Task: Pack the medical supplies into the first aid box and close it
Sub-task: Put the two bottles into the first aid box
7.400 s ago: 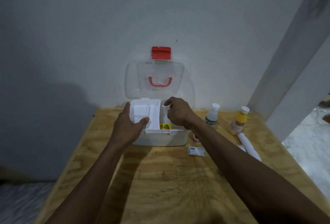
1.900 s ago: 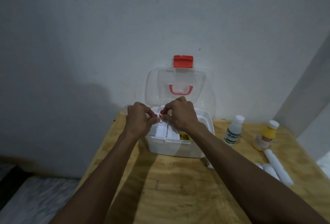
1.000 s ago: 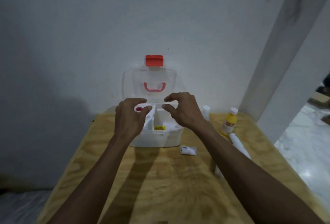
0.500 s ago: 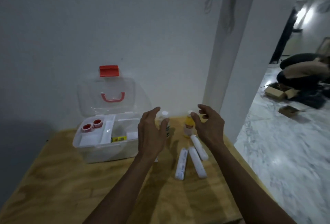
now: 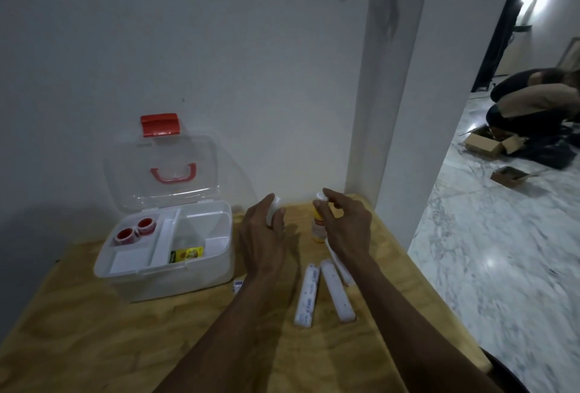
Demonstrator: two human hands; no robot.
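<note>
The left hand (image 5: 262, 237) curled around a white bottle (image 5: 272, 211), fingers on it. Just right of it, the right hand (image 5: 343, 225) hovered with spread fingers at a yellow bottle (image 5: 317, 229), thumb near its white cap. Left of both hands stood the open first aid box (image 5: 166, 279), two red-lidded jars (image 5: 135, 230) in its tray. Two white rolls (image 5: 323, 290) lay between the forearms on the wooden table (image 5: 94, 336).

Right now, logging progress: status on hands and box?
Left hand closing on white bottle; right hand open at yellow bottle. Box open. Nothing blocking.
</note>
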